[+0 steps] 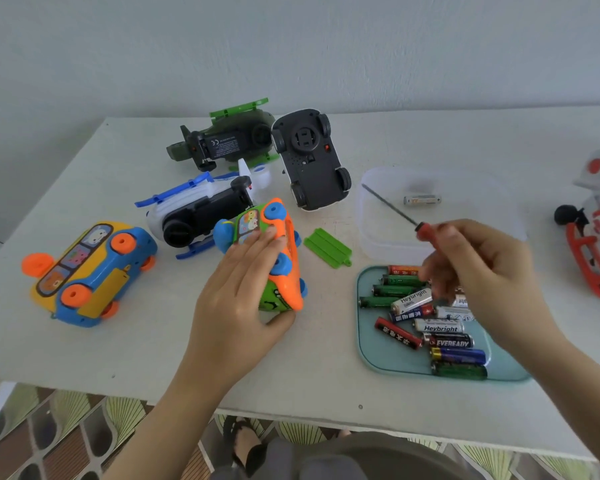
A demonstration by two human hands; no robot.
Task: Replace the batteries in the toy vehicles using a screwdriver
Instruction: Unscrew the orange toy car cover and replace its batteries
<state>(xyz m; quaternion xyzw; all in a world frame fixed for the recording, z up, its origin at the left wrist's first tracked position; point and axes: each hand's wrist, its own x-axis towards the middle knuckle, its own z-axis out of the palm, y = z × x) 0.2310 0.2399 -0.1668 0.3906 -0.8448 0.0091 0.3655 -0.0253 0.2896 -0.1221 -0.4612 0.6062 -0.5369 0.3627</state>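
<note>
My left hand (243,289) grips an orange and green toy bus (278,237) lying on its side in the middle of the white table (153,341). My right hand (478,268) holds a red-handled screwdriver (395,211), its thin shaft pointing up and left over a clear plastic tub (378,216). A green battery cover (328,247) lies between the bus and the tub. One battery (422,200) lies inside the tub. A teal tray (371,355) under my right hand carries several loose batteries (440,329).
A yellow and blue toy bus (87,271) lies at the left. A white and blue helicopter (201,209), a green plane (226,140) and a black car (309,161) lie belly-up at the back. A red and white toy (596,237) sits at the right edge.
</note>
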